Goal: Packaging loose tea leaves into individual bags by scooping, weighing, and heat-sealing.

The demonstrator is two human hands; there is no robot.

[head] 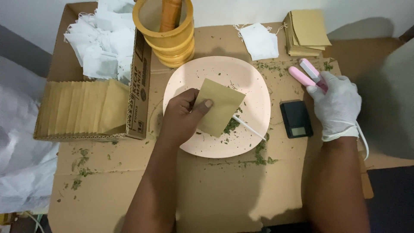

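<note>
My left hand [183, 115], bare, holds a small brown paper pouch [219, 107] over a pale pink plate [254, 88]. Green dried herb crumbs [232, 125] and a thin white stick [250, 128] lie on the plate beneath the pouch. My right hand [337, 103], in a white glove, grips a pink and white clamp-shaped hand sealer [307, 73] just right of the plate. A small black pocket scale [296, 118] sits between the plate and my gloved hand.
A cardboard box [138, 86] at left holds a row of brown pouches [82, 108] and white filter bags [101, 39]. Stacked yellow cups [170, 36] stand behind the plate. One white filter bag [260, 41] and a brown pouch stack [307, 32] lie at the back right.
</note>
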